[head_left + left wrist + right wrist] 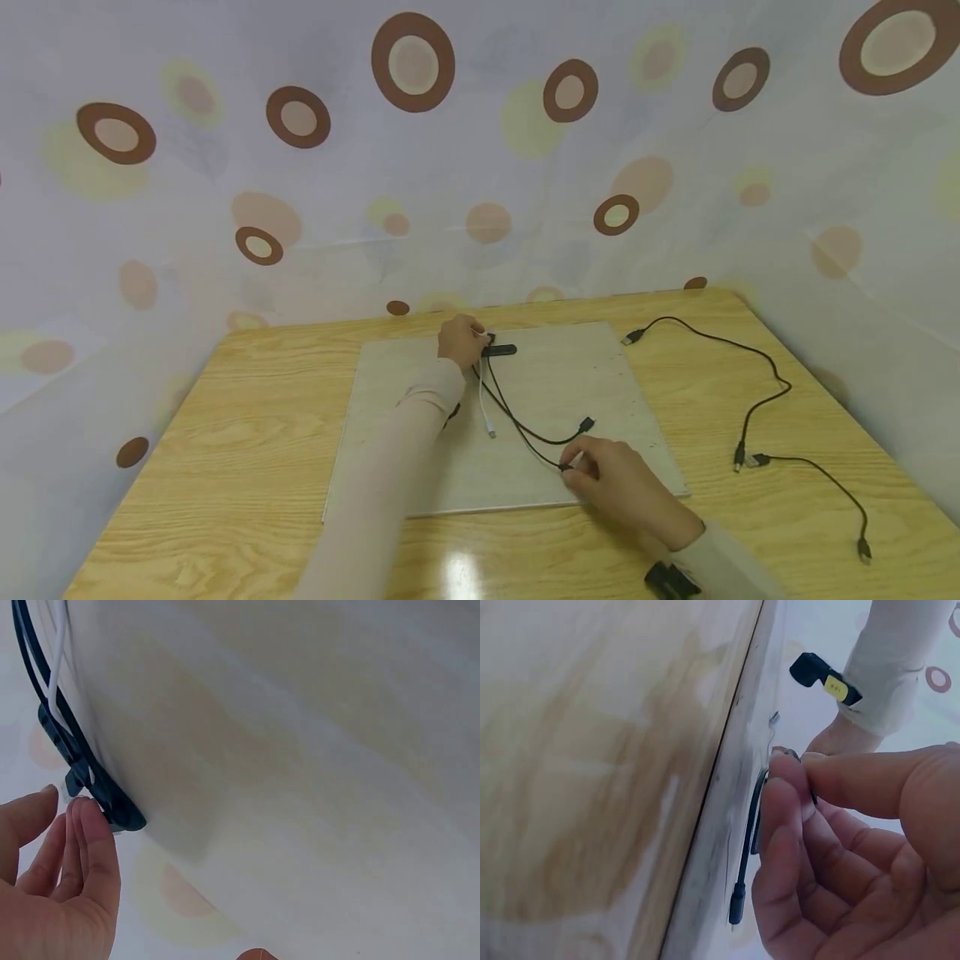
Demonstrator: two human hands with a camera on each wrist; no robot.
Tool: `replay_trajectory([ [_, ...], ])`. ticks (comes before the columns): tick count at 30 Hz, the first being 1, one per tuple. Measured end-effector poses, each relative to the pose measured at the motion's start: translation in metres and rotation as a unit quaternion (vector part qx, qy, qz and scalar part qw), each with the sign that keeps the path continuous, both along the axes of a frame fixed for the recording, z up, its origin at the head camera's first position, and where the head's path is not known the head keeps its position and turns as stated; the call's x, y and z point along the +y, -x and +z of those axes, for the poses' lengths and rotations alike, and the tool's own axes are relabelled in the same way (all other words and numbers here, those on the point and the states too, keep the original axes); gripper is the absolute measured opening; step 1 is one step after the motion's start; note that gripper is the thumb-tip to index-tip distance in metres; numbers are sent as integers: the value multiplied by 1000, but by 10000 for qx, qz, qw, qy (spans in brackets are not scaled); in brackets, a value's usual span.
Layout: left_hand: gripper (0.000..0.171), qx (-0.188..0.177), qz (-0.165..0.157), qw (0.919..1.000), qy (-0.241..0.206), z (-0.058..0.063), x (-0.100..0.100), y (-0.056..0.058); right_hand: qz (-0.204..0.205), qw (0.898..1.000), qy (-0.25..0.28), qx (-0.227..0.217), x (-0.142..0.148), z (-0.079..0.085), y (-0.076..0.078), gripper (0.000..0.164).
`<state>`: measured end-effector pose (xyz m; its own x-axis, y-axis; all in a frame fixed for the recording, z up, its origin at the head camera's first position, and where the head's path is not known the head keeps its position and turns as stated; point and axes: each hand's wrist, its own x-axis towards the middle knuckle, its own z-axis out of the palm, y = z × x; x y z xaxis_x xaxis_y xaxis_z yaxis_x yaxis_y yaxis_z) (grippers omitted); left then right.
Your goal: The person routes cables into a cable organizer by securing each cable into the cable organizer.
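A black cable clip strip [500, 350] lies near the far edge of a pale board [420, 475]. Two black cables and a white cable [483, 400] run from it toward me. At the strip, my left hand [459, 340] has its thumb and fingertips on either side of a small plug [75, 782]; the contact is partly hidden. Near the board's right front corner, my right hand [615, 483] pinches the end of one black cable [543, 457] between thumb and fingertips. The other black cable's plug [587, 425] lies just beyond that hand.
On the wooden table [247, 433] right of the board lie a long black USB cable [765, 358] and a shorter black cable [832, 492]. A patterned cloth [487, 167] surrounds the table at the back and sides.
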<state>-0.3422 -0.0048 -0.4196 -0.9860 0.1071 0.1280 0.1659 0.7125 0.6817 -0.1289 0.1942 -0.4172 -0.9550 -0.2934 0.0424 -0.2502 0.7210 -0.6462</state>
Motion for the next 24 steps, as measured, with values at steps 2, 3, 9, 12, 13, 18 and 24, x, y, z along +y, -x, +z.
replay_trajectory([
  [2,21,-15,-99,9999,74,2,-2,-2,-153,9997,-141,88,2,0,1,10],
  [3,21,-22,-161,9998,123,3,-2,-3,-231,9995,-197,114,2,0,2,9],
  [9,24,-25,-658,9976,232,7,-5,-8,-494,9979,-379,179,9,0,6,7],
  [12,23,-62,-881,9958,246,10,-7,-11,-516,9977,-414,171,11,-1,8,6],
  [13,23,-77,-947,9951,282,12,-8,-13,-521,9976,-424,170,12,-1,8,6],
  [18,23,-251,-1224,9916,332,20,-12,-21,-526,9972,-489,189,14,0,10,6],
  [24,26,-415,-1390,9894,51,23,-16,-29,-453,9975,-509,197,13,2,11,7],
])
